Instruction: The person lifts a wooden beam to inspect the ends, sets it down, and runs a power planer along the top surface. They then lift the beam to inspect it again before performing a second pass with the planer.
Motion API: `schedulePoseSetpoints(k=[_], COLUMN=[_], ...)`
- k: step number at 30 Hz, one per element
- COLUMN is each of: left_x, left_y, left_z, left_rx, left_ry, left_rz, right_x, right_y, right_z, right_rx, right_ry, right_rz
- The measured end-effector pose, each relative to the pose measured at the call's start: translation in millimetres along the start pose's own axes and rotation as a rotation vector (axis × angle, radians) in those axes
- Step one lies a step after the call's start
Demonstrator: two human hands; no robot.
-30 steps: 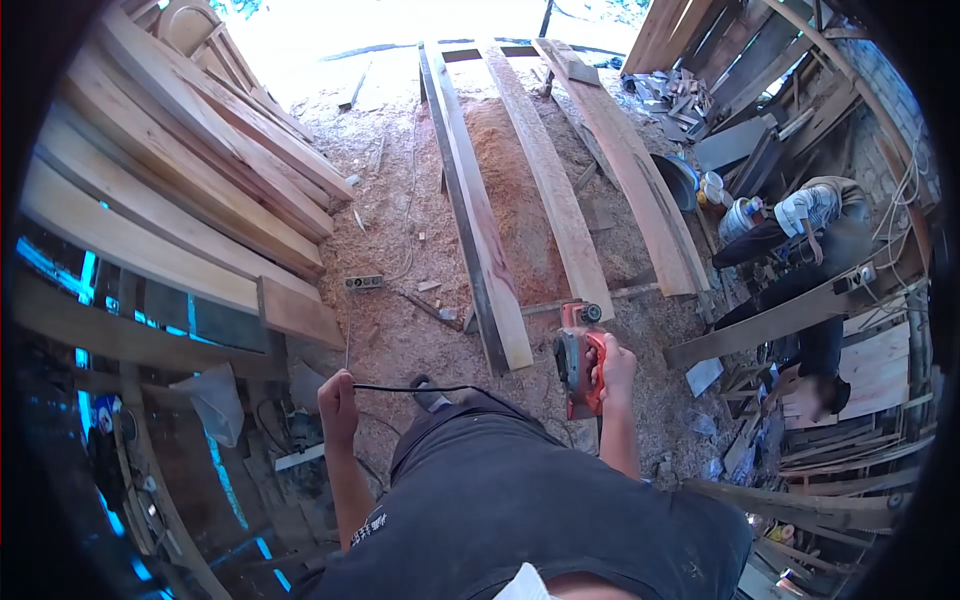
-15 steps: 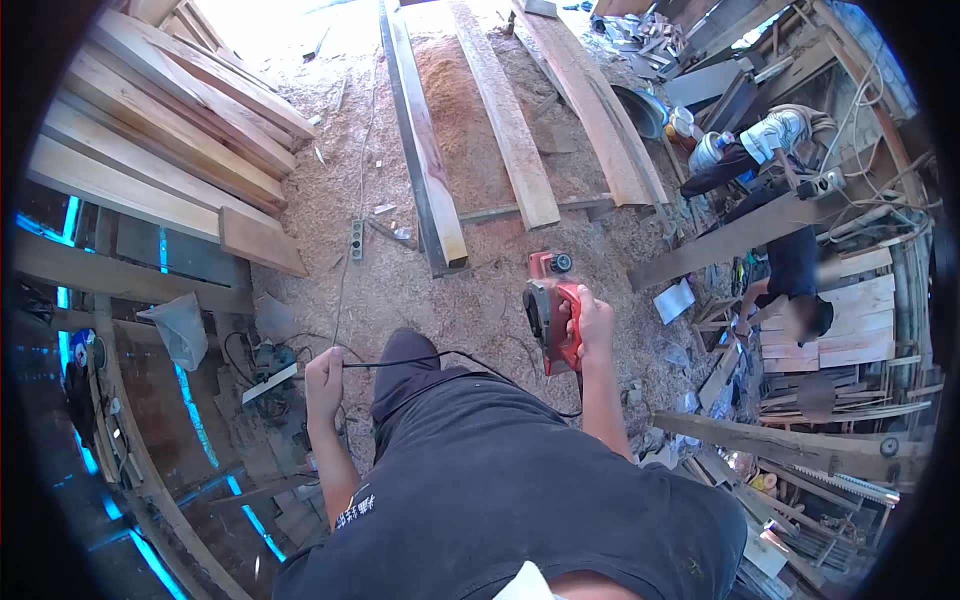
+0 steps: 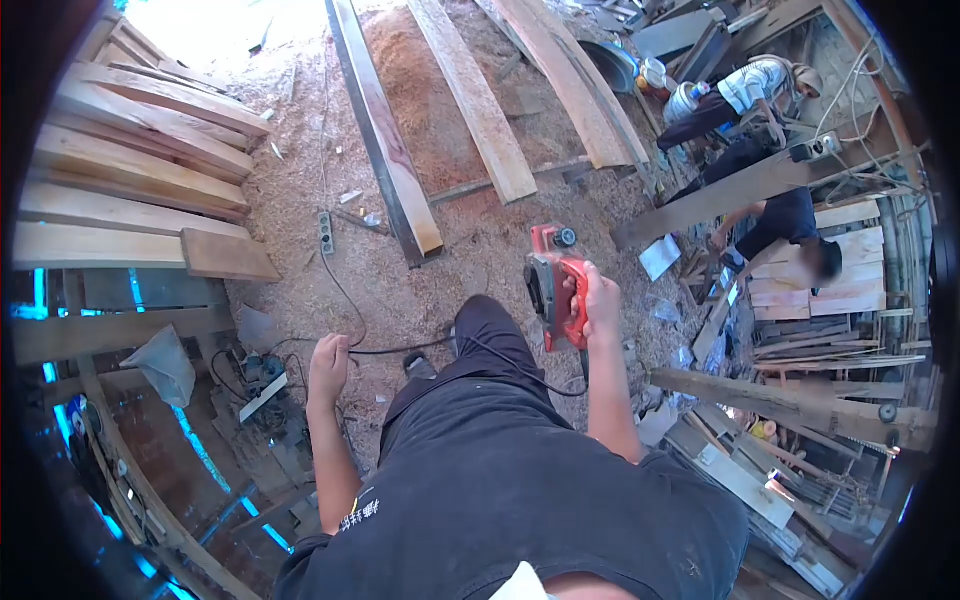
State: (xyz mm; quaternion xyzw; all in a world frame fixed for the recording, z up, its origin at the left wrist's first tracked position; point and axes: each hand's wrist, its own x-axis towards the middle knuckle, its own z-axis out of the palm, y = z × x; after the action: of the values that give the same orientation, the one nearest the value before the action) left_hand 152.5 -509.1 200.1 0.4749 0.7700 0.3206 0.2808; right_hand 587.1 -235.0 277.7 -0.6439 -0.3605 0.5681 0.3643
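Note:
My right hand [image 3: 602, 308] is wrapped round the handle of a red and black electric hand planer [image 3: 543, 285], held above the floor to the right of my legs. Its black power cord [image 3: 500, 358] loops from the rear of the planer across my thighs to the left. On the left side, my left hand [image 3: 328, 362] is closed on that cord at about knee height. Ahead lie long timber planks [image 3: 470, 95], their near ends toward me. One beam [image 3: 390, 150] has a dark side face.
Shavings cover the floor [image 3: 290, 290]. A power strip [image 3: 326, 233] lies ahead on the left, near stacked boards [image 3: 130, 160]. Two people, one in a striped top [image 3: 752, 88] and one in dark clothes [image 3: 785, 220], are at the right. A plank [image 3: 720, 200] and scrap wood lie there.
My body has moved forward, with a leg now extended ahead. The planks and power strip appear shifted left and up. Both hands keep their hold on the planer and cord.

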Motion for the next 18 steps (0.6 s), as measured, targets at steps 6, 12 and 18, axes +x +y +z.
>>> schedulePoseSetpoints(k=[6, 12, 18], left_x=[71.5, 110.8, 167.9], left_y=[-46.0, -80.8, -27.6], left_z=[61.9, 149.1, 195.4], left_rx=[0.170, 0.293, 0.179], left_ry=[-0.246, -0.465, -0.461], left_rz=[-0.092, -0.438, -0.575], right_x=[106.7, 280.2, 401.9], right_y=[-16.2, 18.5, 19.7], right_z=[46.7, 96.6, 144.5], right_rx=[-0.040, -0.125, -0.242], right_ry=[-0.024, -0.121, -0.183], right_rz=[0.039, 0.010, 0.025])
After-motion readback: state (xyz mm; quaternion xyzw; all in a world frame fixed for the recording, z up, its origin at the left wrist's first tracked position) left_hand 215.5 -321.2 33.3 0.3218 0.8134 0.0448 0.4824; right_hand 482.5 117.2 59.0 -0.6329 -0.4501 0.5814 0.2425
